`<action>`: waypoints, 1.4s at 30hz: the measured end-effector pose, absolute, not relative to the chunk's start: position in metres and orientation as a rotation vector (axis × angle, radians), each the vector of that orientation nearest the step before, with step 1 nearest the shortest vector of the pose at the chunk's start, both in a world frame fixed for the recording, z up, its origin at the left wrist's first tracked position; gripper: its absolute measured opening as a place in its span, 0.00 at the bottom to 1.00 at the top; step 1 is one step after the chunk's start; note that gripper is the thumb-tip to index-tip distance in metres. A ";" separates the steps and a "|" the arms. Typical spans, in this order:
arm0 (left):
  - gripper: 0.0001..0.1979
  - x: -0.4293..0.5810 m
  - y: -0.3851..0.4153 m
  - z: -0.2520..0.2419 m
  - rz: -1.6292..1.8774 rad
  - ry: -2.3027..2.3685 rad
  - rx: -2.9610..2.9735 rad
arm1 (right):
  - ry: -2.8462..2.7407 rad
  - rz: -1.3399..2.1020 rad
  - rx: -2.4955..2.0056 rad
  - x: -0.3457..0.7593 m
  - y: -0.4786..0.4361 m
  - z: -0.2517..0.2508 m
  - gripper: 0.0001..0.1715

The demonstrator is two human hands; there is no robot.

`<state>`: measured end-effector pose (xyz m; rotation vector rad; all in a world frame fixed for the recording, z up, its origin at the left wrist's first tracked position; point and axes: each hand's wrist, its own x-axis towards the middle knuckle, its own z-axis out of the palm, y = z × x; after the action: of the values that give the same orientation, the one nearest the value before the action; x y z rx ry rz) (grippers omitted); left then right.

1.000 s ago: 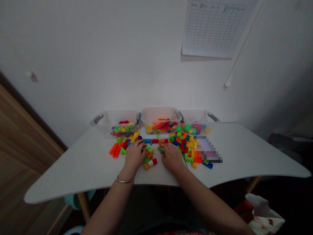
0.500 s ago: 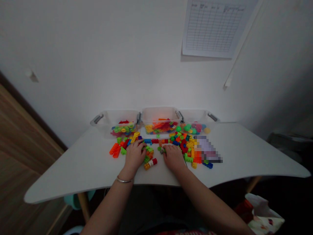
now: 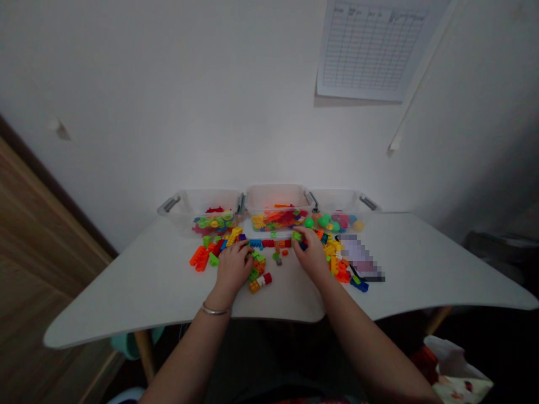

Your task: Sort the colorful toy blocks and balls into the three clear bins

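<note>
My left hand (image 3: 234,262) is curled on the white table, its fingertips closed against a green and orange cluster of toy building blocks (image 3: 257,266). Part of that cluster is hidden by the fingers. My right hand (image 3: 312,253) is at the pile of loose blocks on the right, thumb and forefinger apart around a green block (image 3: 297,236). A short stick of yellow, white and red blocks (image 3: 260,283) lies just in front of the cluster. Between the hands are a small grey block (image 3: 278,262) and an orange one (image 3: 285,253).
Three clear bins stand along the wall: left (image 3: 202,197), middle (image 3: 278,193) and right (image 3: 341,197), holding colourful pieces. A row of blue and red blocks (image 3: 268,243) lies before the middle bin. Orange blocks (image 3: 199,258) lie left; a pixelated flat device (image 3: 362,258) lies right.
My right hand has moved forward and to the right, from the small grey block to the pile, its fingers spreading. The grey block now lies uncovered. My left hand has stayed by the cluster.
</note>
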<state>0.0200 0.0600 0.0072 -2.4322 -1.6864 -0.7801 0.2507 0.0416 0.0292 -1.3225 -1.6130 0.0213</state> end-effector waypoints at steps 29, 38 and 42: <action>0.13 0.019 0.063 0.004 -0.813 -1.705 -2.431 | -2.097 -0.265 -1.630 0.294 0.127 0.085 0.31; 0.13 0.020 0.062 0.005 -0.804 -1.695 -2.425 | -1.788 -0.173 -1.453 0.282 0.109 0.075 0.35; 0.12 0.020 0.063 0.004 -0.812 -1.701 -2.419 | -1.724 -0.206 -1.312 0.260 0.079 0.058 0.34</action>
<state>0.0204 0.0632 0.0043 -2.4194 -1.7010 -0.8121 0.2602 0.0790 0.0581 -1.3121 -1.7235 -0.2055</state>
